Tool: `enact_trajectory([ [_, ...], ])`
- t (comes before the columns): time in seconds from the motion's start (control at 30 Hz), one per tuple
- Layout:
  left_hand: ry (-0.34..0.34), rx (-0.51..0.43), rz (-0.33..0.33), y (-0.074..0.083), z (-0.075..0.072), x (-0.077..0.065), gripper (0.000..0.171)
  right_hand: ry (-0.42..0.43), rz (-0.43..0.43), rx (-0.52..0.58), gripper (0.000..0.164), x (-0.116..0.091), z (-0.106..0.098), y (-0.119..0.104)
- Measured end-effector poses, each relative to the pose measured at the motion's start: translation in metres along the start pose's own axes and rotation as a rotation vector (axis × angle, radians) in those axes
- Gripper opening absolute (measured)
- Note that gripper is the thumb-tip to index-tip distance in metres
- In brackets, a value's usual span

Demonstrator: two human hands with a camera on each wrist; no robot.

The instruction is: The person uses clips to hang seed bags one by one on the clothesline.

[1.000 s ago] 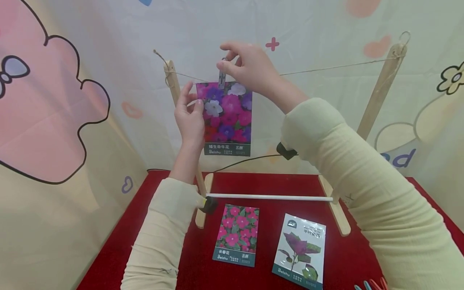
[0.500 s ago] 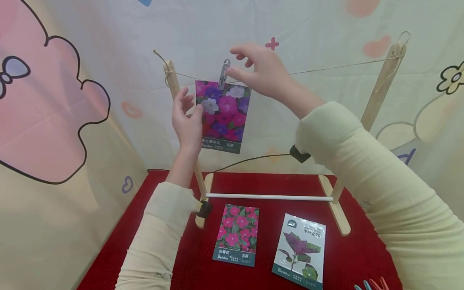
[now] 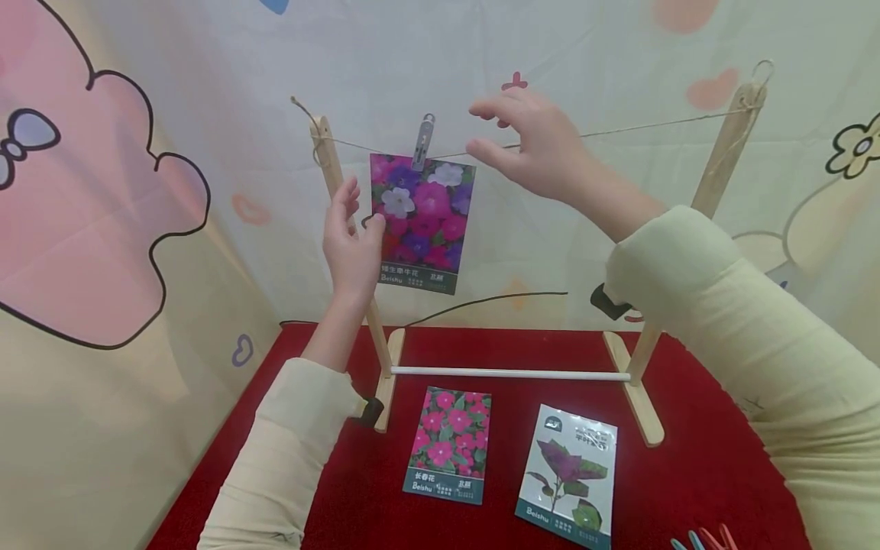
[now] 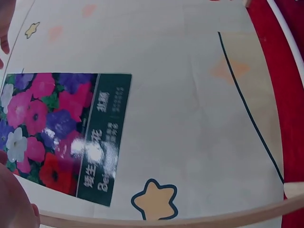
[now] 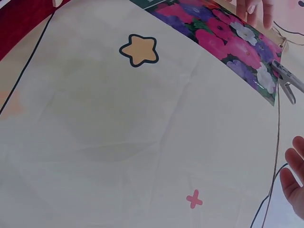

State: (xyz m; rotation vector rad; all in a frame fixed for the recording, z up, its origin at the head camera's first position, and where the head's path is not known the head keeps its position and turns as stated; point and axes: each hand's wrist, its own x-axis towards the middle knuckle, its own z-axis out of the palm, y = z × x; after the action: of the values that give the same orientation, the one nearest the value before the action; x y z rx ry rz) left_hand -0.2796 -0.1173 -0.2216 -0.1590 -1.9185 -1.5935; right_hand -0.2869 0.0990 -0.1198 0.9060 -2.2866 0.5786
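A seed packet with pink, purple and white flowers [image 3: 429, 221] hangs slightly tilted from a string [image 3: 639, 128]. A grey clothespin [image 3: 422, 143] clamps its top edge to the string; the right wrist view shows the clothespin [image 5: 289, 78] on the packet's corner end. My left hand [image 3: 352, 248] is beside the packet's left edge, fingers loosely extended upward; whether the thumb touches the packet I cannot tell. To the right of the packet my right hand [image 3: 539, 145] is held in the air, fingers apart and holding nothing.
A wooden stand with a left post [image 3: 328, 160], a right post [image 3: 722, 164] and a white crossbar [image 3: 509, 373] carries the string. On the red cloth [image 3: 344, 496] lie a pink-flower packet [image 3: 450, 443] and a purple-leaf packet [image 3: 569, 473]. Coloured clothespins [image 3: 715, 539] show at the bottom right.
My right hand has let go of the clothespin and moved away to the right. My left hand has dropped slightly lower and to the left. The packet has swung into a slight tilt.
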Motion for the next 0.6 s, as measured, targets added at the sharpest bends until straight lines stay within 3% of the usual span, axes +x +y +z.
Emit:
enact_trajectory([
  [0.3,-0.033,0.163,0.129,-0.014,-0.006,-0.006,0.053,0.001,-0.049,-0.018,0.038,-0.021,-0.006,0.004],
  [0.6,-0.080,0.194,0.183,-0.020,-0.012,-0.015,0.058,0.012,-0.118,-0.038,0.036,-0.040,-0.007,0.010],
])
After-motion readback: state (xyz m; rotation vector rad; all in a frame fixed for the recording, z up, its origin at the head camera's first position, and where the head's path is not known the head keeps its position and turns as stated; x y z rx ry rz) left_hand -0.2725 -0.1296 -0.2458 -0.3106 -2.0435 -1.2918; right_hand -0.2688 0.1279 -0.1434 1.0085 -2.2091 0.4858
